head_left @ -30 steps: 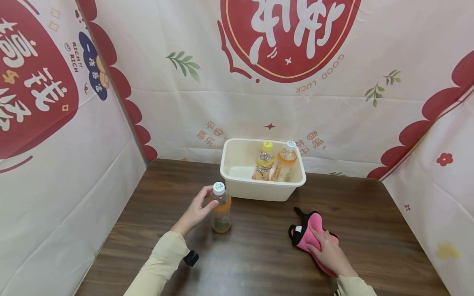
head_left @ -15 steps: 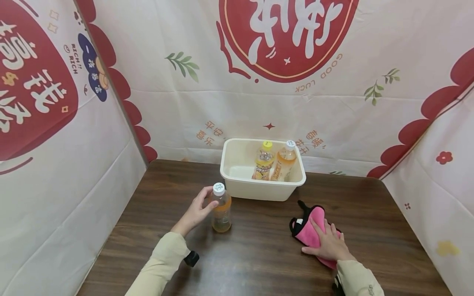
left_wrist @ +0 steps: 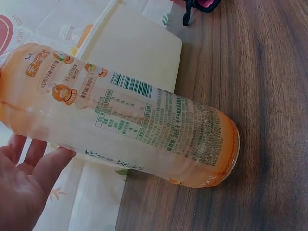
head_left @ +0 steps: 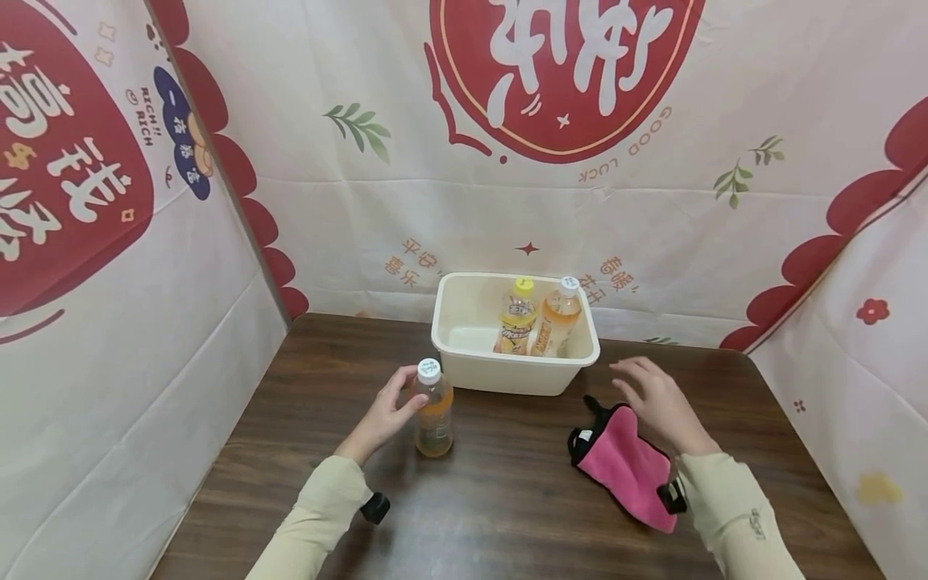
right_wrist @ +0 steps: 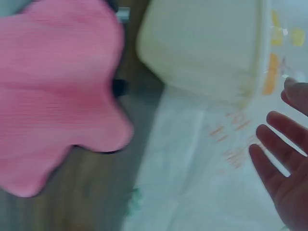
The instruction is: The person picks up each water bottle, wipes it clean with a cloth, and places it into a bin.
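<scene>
In the head view my left hand (head_left: pixel 380 417) holds an upright bottle of orange drink (head_left: pixel 435 419) with a white cap, thumb and fingers round its upper part. The left wrist view shows that bottle (left_wrist: pixel 130 115) close up, with its printed label and barcode. My right hand (head_left: pixel 663 407) is raised off the table with its fingers spread and nothing in them. Just below it lies a flat pink cloth piece (head_left: pixel 627 467) with black edging and black straps; its exact kind is unclear. In the right wrist view the pink cloth (right_wrist: pixel 57 96) is blurred.
A cream plastic bin (head_left: pixel 500 374) stands at the back of the brown wooden table (head_left: pixel 500 499). Inside its right half are a yellow-capped bottle (head_left: pixel 516 322) and a white-capped bottle (head_left: pixel 558 322). Printed white cloth walls (head_left: pixel 478 209) rise round the table.
My right hand has come off the pink cloth and moved up and forward toward the bin. The cloth lies flatter, turned slightly. My left hand and its bottle stay in place.
</scene>
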